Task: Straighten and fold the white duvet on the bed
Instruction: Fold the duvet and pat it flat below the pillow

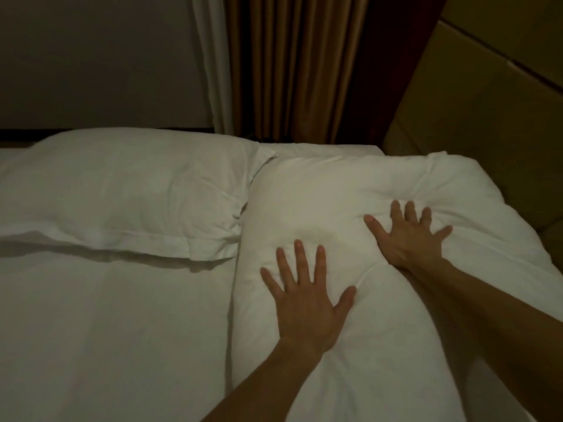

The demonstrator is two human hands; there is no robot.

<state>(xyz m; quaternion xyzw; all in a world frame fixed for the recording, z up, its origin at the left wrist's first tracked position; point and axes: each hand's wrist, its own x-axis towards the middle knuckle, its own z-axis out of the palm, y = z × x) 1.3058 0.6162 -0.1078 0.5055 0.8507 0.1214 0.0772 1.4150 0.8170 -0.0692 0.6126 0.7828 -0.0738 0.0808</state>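
Note:
The white duvet (320, 202) lies as a thick, puffy folded bundle along the right side of the bed, running from the headboard end toward me. My left hand (307, 303) presses flat on its near middle with fingers spread. Farther up and to the right, my right hand (409, 236) also presses flat on it, fingers splayed, and the fabric dents and creases around it. Neither hand grips the cloth.
A white pillow (122, 190) lies at the bed's head on the left, touching the duvet's left edge. A smooth white sheet (106, 330) covers the near left. Brown curtains (289, 65) hang behind. A tan padded surface (487, 102) stands right of the bed.

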